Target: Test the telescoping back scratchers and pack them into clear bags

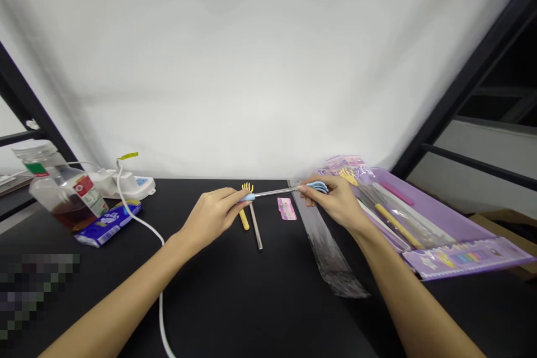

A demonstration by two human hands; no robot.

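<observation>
A back scratcher with a metal rod, blue handle and blue claw head spans the space between my hands above the black table. My left hand pinches its blue handle. My right hand grips it close to the claw end, thumb and fingers closed. Below and behind my left fingers lie a yellow claw head, a yellow handle and a bare metal rod. Pink cards rest between my hands. Under my right wrist stretches a long clear plastic sleeve.
At right, a purple tray holds several bagged back scratchers. On the left stand a plastic jar with brown liquid, a blue packet and a white power strip. A white cable runs toward the front edge.
</observation>
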